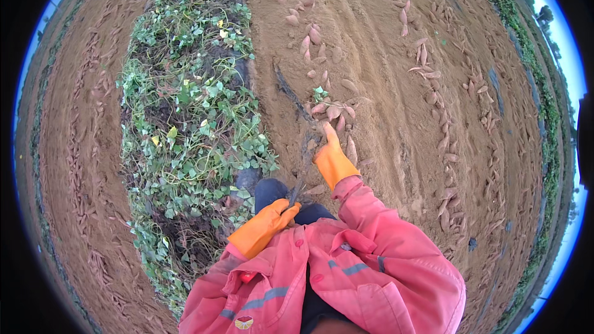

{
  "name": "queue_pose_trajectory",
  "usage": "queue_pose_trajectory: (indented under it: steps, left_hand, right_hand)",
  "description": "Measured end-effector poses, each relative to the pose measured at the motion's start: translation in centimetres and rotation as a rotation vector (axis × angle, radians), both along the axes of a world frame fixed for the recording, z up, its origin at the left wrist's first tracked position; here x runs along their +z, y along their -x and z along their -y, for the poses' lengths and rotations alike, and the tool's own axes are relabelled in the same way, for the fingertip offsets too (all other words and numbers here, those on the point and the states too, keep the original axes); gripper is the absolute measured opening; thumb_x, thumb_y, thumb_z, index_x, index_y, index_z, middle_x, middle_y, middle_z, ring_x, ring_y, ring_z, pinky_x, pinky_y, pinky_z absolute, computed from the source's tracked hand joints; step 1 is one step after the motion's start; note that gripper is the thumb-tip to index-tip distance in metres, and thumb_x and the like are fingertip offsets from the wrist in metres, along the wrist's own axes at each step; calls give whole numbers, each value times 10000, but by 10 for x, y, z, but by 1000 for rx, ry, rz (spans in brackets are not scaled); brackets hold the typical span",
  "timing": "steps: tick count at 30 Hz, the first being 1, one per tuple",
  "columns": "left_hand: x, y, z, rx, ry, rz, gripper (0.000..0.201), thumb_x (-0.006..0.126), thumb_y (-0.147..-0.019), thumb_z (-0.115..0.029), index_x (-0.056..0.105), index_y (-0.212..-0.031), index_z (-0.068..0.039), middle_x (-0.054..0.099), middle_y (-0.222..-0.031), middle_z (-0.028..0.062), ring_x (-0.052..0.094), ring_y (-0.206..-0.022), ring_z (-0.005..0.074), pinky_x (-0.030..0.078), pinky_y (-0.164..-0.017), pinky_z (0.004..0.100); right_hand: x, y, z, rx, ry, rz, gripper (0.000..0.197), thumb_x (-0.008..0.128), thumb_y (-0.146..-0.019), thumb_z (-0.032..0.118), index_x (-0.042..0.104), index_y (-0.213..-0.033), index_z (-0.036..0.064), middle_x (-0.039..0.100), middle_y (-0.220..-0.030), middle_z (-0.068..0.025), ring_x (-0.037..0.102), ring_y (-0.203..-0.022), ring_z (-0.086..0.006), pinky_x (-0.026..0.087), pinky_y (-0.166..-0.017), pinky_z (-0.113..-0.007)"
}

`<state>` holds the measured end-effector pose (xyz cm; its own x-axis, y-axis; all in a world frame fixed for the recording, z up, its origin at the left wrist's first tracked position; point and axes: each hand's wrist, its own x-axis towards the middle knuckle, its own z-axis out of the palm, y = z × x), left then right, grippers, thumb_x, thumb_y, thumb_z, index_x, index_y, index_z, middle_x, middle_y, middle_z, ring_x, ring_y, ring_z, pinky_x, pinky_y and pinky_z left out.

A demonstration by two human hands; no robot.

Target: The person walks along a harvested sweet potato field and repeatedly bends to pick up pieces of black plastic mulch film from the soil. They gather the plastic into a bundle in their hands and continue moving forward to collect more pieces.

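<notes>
My left hand (262, 230), in an orange rubber glove, is closed around a slim dark tool (296, 194) in front of my lap. Only its narrow end sticks out past the fingers, so its kind is unclear. Ahead of it, my right hand (335, 159) in a matching glove reaches down to the soil. Its soil-stained fingertips are drawn together at a cluster of sweet potatoes (334, 112). What they pinch there is hidden. A few green leaves (320, 94) sit at the far side of this cluster.
Leafy vines (192, 105) lie along a raised bed on my left. Loose sweet potatoes (314, 36) run ahead in a row, with another row (442, 117) to the right. A dark strip (291, 91) lies on the sandy soil (383, 105) beside the cluster.
</notes>
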<state>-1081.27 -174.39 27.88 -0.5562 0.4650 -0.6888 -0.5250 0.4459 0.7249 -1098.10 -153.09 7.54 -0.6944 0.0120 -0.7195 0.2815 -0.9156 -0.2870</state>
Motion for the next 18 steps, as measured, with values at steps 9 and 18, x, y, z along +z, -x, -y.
queue_pose_trajectory:
  steps: [9,18]
  left_hand:
    - [-53,95,88,425,-147,36,296,629,-1081,-322,678,-1061,-31,626,-811,6,577,-741,100,466,-695,266]
    - [-57,197,142,532,-258,-45,317,686,-1047,-338,696,-1144,-36,664,-838,5,579,-742,82,461,-694,245]
  right_hand:
    - [26,123,-35,-141,53,-46,452,588,-1065,413,598,-1382,91,637,-1431,-135,611,-1281,-377,483,-1113,-564]
    - [147,238,60,428,-616,-428,552,776,-980,314,578,-1392,5,744,-1190,-136,735,-1067,-283,576,-970,-443]
